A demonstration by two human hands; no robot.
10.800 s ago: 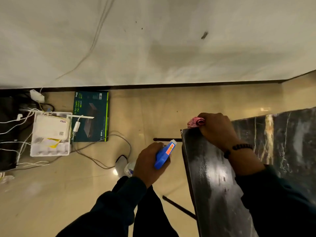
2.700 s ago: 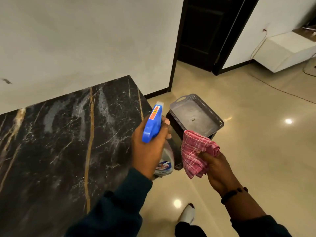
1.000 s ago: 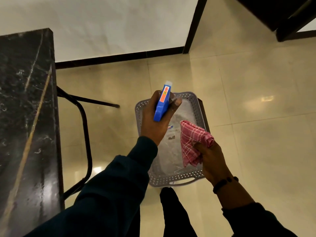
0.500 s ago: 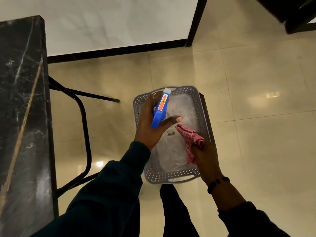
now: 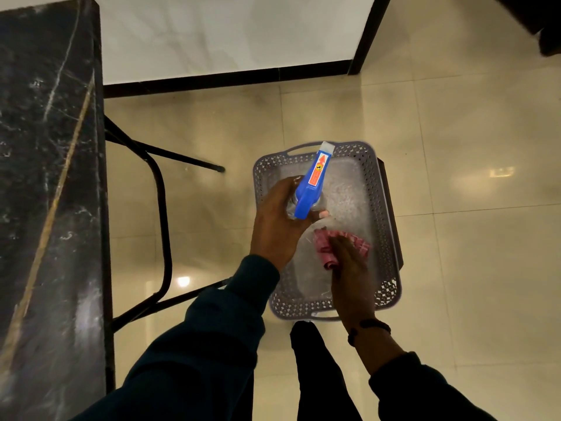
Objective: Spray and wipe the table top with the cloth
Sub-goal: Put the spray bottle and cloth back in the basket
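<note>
Both hands over basket (image 5: 387,189), left hand (image 5: 277,229) gripping spray bottle (image 5: 311,189), right hand (image 5: 352,268) on cloth (image 5: 323,243)

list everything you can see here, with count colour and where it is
table top: one, black marble with gold and white veins, left edge
table legs: black metal frame, on the floor right of the table top
basket: one, grey perforated plastic, on a dark stand on the floor, centre
spray bottle: one, blue head, clear body, over the basket
cloth: one, pink checked, inside the basket
floor: beige glossy tiles
wall: white, black skirting
left hand: grips the spray bottle
right hand: on the cloth, beaded bracelet at wrist
</note>
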